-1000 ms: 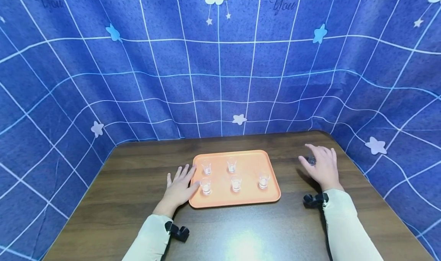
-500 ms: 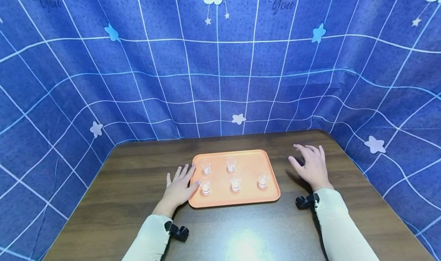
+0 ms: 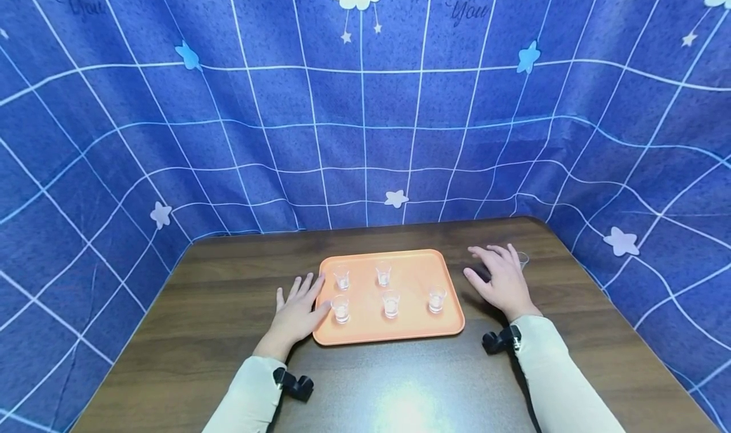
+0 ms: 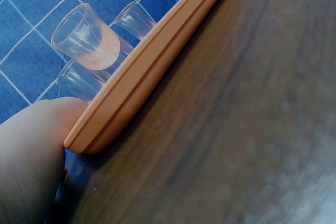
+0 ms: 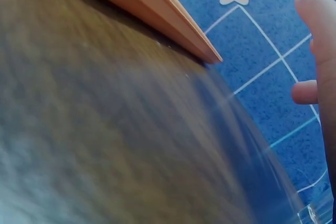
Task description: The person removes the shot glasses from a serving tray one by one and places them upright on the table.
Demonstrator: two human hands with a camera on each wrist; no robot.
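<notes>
An orange tray lies on the table with several small clear shot glasses standing on it, among them a front-left glass, a front-middle glass and a right-hand glass. My left hand rests at the tray's left edge, fingers straight, thumb over the rim close to the front-left glass. In the left wrist view the thumb is at the tray corner. Right of the tray, my right hand is over the table, fingers relaxed and holding nothing. Another shot glass shows partly behind it.
The brown wooden table carries the tray near its middle. A blue curtain with white lines and stars hangs behind and along both sides. Black wrist cameras are strapped on each forearm, such as the right strap.
My right hand has moved left toward the tray, away from the shot glass that was between its thumb and fingers. That glass now shows on the hand's right. The left hand and tray stay still.
</notes>
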